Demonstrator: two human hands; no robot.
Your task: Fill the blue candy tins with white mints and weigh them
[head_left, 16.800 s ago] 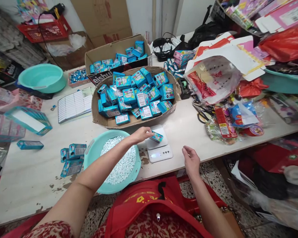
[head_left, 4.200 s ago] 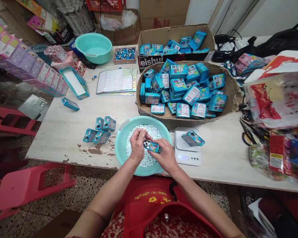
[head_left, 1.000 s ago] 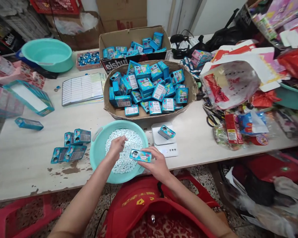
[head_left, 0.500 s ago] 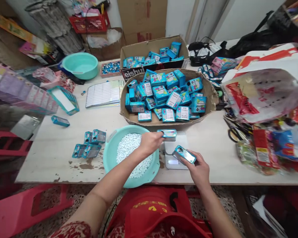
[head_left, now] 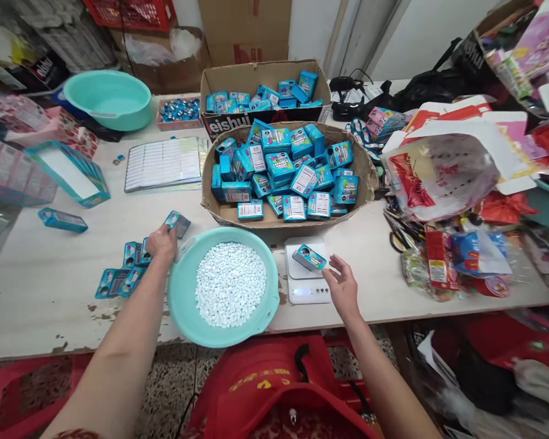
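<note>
My left hand (head_left: 162, 245) is closed on a small blue candy box (head_left: 178, 224), left of the turquoise basin. Just below it a small group of similar candy boxes (head_left: 119, 282) lies on the table, partly covered by my wrist and forearm. A candy box (head_left: 310, 258) rests at a slant on the plate of a white kitchen scale (head_left: 310, 291). My right hand (head_left: 343, 285) is beside that box with fingers apart, holding nothing; whether the thumb touches it I cannot tell. Between my arms stands the turquoise basin (head_left: 176, 308), holding many small white candies (head_left: 231, 283).
Behind the basin, an open cardboard box (head_left: 370, 177) is full of blue candy boxes, with another carton (head_left: 210, 85) behind it. A lone candy box (head_left: 63, 220), a paper sheet (head_left: 162, 163) and an empty-looking basin (head_left: 107, 100) are leftward. Scissors (head_left: 397, 239) and packets lie right.
My left hand has carried a candy box from above the scale to the left of the basin. My right hand has let go of its box, now on the scale. The view has shifted.
</note>
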